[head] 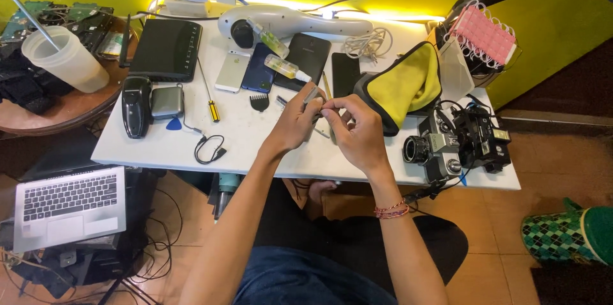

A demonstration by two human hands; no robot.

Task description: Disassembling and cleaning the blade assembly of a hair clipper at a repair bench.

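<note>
2 hands [325, 123] — small tool [312, 96] pinched between.

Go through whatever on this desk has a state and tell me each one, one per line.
Left hand: pinched shut on a small tool.
Right hand: fingertips closed at the same tool.
Laptop: lid open, screen out of view.
Yellow cloth: crumpled, lying on a dark pouch.
Screwdriver: lying flat, unheld.
Black cable: looped, unplugged.
Plastic cup: upright, stick in it.
Camera: lying on desk, lens toward the hands.
</note>
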